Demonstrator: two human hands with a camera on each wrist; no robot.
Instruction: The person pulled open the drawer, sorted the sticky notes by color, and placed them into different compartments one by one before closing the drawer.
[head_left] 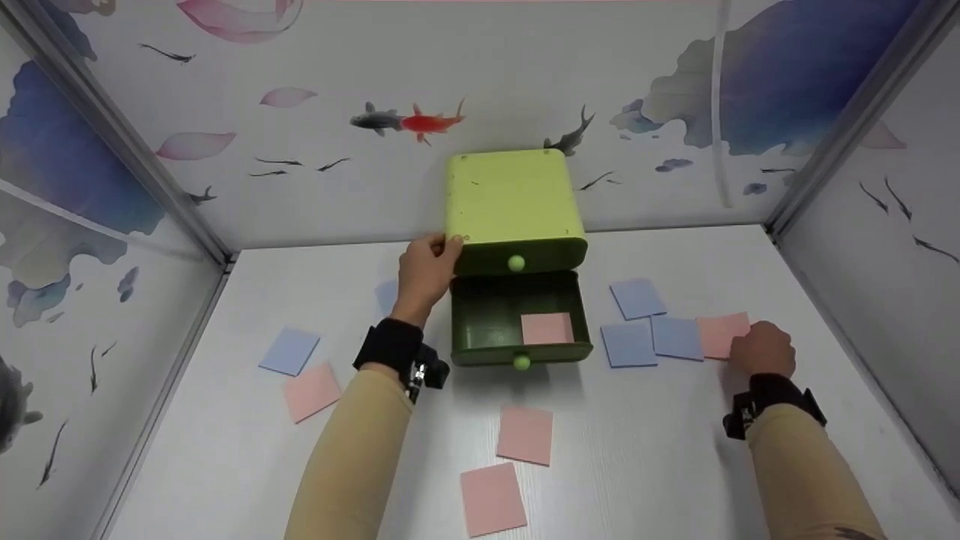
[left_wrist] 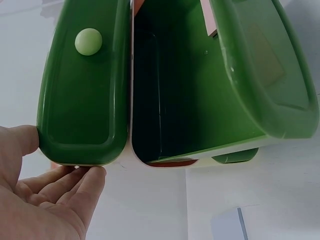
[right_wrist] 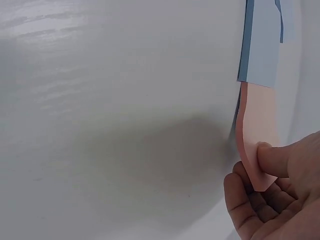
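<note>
A small green cabinet (head_left: 514,196) with two drawers stands against the back wall. Its lower drawer (head_left: 486,322) is pulled out, and a pink sticky-note pad (head_left: 547,328) lies inside. My left hand (head_left: 427,274) grips the cabinet's front left corner, thumb on the top edge and fingers along the side (left_wrist: 65,195). On the right, my right hand (head_left: 763,351) pinches another pink sticky-note pad (right_wrist: 259,127) between thumb and fingers. That pad bends, its held edge raised, and its far end meets a blue pad (head_left: 677,337).
Two more blue pads (head_left: 628,345) lie right of the drawer. Two pink pads (head_left: 525,435) are on the table's near middle. Left of my left forearm lie a blue pad (head_left: 290,351) and a pink pad (head_left: 312,392). Another blue pad (head_left: 385,297) is partly hidden behind my left hand.
</note>
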